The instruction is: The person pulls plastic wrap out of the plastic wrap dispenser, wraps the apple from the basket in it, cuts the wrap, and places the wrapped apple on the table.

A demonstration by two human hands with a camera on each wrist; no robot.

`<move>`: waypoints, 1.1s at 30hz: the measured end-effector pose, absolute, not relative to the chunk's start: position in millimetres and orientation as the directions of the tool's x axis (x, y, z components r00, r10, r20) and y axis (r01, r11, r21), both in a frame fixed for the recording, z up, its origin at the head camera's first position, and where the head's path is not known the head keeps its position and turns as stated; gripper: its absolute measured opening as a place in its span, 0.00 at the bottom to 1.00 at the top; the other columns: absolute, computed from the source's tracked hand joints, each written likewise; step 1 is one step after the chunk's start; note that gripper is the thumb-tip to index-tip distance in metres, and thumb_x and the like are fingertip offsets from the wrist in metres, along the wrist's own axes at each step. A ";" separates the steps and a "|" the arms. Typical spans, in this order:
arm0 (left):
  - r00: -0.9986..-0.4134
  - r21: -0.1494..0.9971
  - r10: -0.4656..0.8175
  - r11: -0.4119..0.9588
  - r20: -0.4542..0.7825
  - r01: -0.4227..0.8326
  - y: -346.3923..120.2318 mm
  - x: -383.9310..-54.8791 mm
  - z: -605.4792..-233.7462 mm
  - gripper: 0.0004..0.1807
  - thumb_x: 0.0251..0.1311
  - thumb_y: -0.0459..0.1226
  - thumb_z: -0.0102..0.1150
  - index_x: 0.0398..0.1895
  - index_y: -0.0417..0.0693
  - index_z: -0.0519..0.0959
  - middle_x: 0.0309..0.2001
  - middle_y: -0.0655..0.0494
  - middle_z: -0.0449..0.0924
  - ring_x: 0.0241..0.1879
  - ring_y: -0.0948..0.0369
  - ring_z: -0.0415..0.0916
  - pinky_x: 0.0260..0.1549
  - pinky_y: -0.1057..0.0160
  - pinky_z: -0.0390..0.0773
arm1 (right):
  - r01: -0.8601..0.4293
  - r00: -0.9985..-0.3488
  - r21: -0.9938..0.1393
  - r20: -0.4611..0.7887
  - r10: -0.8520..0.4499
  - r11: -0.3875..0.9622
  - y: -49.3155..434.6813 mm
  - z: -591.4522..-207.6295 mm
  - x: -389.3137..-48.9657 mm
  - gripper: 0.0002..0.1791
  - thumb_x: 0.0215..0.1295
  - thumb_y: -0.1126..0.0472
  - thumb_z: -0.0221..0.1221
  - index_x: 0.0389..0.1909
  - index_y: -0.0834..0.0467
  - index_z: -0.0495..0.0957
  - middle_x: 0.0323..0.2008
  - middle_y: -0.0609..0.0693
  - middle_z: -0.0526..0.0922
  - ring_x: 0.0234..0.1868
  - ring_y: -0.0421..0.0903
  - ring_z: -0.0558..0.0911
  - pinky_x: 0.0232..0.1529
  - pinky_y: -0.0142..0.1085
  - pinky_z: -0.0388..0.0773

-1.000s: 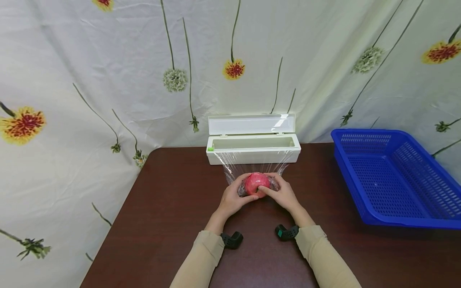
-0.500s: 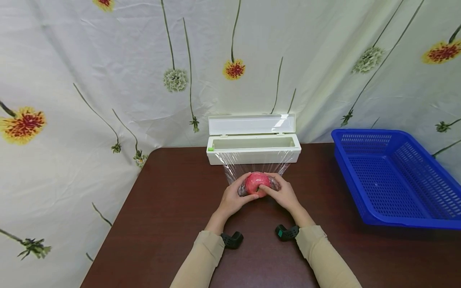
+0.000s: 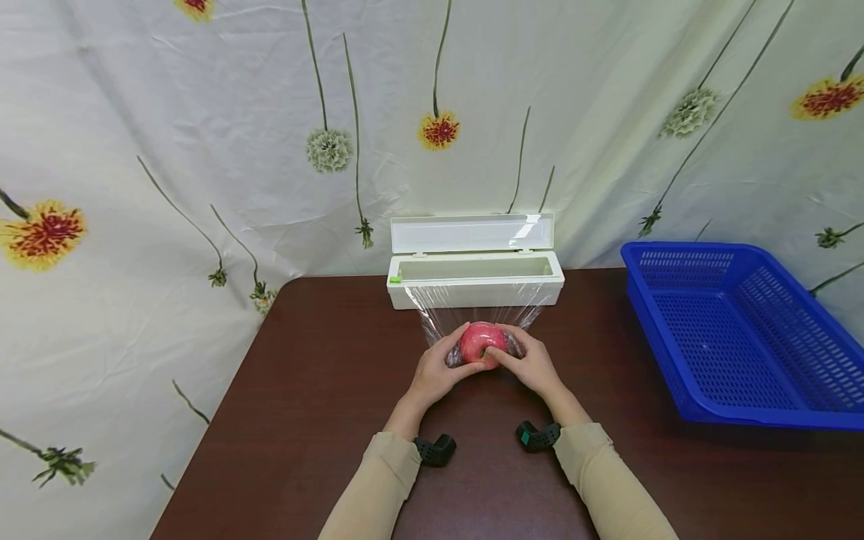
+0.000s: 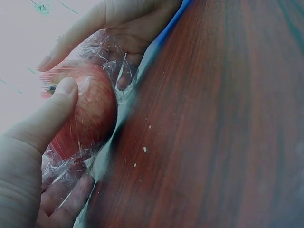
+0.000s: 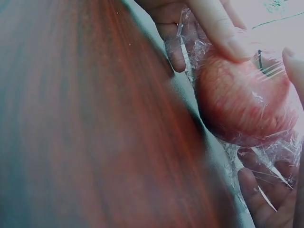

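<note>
A red apple (image 3: 481, 341) with its stem facing the person is covered in clear plastic wrap (image 4: 107, 50). The left hand (image 3: 434, 375) grips it from the left, thumb on its near side. From the right, the right hand (image 3: 533, 367) holds it too, its thumb pressing close to the stem. Bunched film shows at both sides of the apple, between it and the palms, in the two wrist views. More film (image 3: 432, 315) stretches from the apple up to the front of a white wrap dispenser box (image 3: 472, 294), whose lid (image 3: 472, 234) stands raised.
A blue plastic basket (image 3: 688, 382) stands at the right of the dark brown table (image 3: 324, 420). Behind the table hangs a white curtain (image 3: 256, 105) with printed flowers. A few tiny pale specks (image 4: 145, 149) lie on the tabletop.
</note>
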State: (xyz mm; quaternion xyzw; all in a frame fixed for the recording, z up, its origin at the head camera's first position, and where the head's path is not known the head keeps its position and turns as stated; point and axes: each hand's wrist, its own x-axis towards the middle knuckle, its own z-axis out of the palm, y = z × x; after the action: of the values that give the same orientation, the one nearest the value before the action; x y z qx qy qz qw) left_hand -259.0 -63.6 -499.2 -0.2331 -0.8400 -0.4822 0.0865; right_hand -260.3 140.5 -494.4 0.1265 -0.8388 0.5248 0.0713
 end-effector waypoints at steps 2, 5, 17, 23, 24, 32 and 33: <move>-0.880 0.773 0.305 0.427 0.365 0.469 -63.6 -258.7 -499.1 0.42 0.49 0.49 0.69 0.68 0.48 0.64 0.61 0.51 0.71 0.59 0.55 0.69 0.57 0.51 0.68 | -0.298 -0.954 -0.857 0.261 -0.145 0.421 140.7 -494.0 -259.9 0.30 0.57 0.48 0.65 0.59 0.54 0.72 0.54 0.54 0.78 0.52 0.52 0.76 0.54 0.51 0.72; -0.882 0.775 0.303 0.428 0.361 0.465 -63.7 -258.1 -498.6 0.42 0.49 0.49 0.69 0.68 0.48 0.64 0.61 0.51 0.71 0.59 0.54 0.69 0.57 0.51 0.68 | -0.303 -0.953 -0.853 0.263 -0.151 0.425 140.7 -494.3 -259.6 0.32 0.56 0.49 0.65 0.61 0.54 0.71 0.55 0.55 0.77 0.53 0.53 0.75 0.54 0.51 0.71; -0.889 0.778 0.303 0.440 0.343 0.449 -63.8 -258.1 -497.5 0.42 0.50 0.50 0.68 0.68 0.48 0.64 0.61 0.52 0.71 0.58 0.55 0.70 0.56 0.52 0.69 | -0.356 -0.933 -0.855 0.305 -0.189 0.377 143.1 -496.1 -259.7 0.36 0.55 0.54 0.67 0.66 0.49 0.66 0.60 0.52 0.73 0.58 0.51 0.72 0.60 0.53 0.65; -0.896 0.778 0.295 0.452 0.331 0.437 -63.9 -258.2 -497.9 0.42 0.49 0.51 0.68 0.68 0.48 0.64 0.60 0.51 0.72 0.57 0.54 0.71 0.56 0.52 0.69 | -0.354 -0.933 -0.857 0.297 -0.200 0.376 141.0 -483.1 -251.3 0.37 0.54 0.58 0.68 0.66 0.55 0.66 0.60 0.55 0.72 0.59 0.55 0.71 0.59 0.55 0.64; -0.896 0.778 0.296 0.452 0.330 0.436 -63.9 -258.2 -498.2 0.42 0.50 0.51 0.68 0.68 0.48 0.64 0.60 0.50 0.72 0.57 0.54 0.71 0.56 0.51 0.69 | -0.353 -0.933 -0.858 0.296 -0.203 0.373 140.1 -478.1 -248.4 0.37 0.54 0.59 0.68 0.65 0.56 0.66 0.60 0.56 0.72 0.59 0.55 0.71 0.59 0.56 0.64; -0.901 0.785 0.300 0.451 0.314 0.424 -64.3 -258.8 -498.7 0.42 0.52 0.53 0.66 0.69 0.49 0.63 0.61 0.51 0.71 0.58 0.54 0.70 0.55 0.51 0.70 | -0.369 -0.927 -0.840 0.303 -0.220 0.398 137.8 -473.5 -245.3 0.37 0.52 0.58 0.69 0.64 0.57 0.67 0.59 0.59 0.72 0.58 0.57 0.71 0.57 0.57 0.66; -0.902 0.786 0.299 0.453 0.311 0.421 -64.4 -258.7 -498.5 0.42 0.52 0.54 0.65 0.69 0.49 0.63 0.61 0.51 0.71 0.58 0.55 0.70 0.55 0.51 0.70 | -0.358 -0.931 -0.846 0.293 -0.218 0.395 138.6 -478.1 -248.1 0.38 0.51 0.57 0.70 0.64 0.55 0.67 0.59 0.58 0.72 0.58 0.56 0.71 0.57 0.57 0.66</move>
State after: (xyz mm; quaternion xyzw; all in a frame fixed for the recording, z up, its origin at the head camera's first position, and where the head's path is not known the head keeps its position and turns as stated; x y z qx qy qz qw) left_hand -258.7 -64.4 -498.5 -0.2117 -0.8499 -0.4783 0.0636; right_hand -248.1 138.6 -478.1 0.1730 -0.8324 0.5221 0.0672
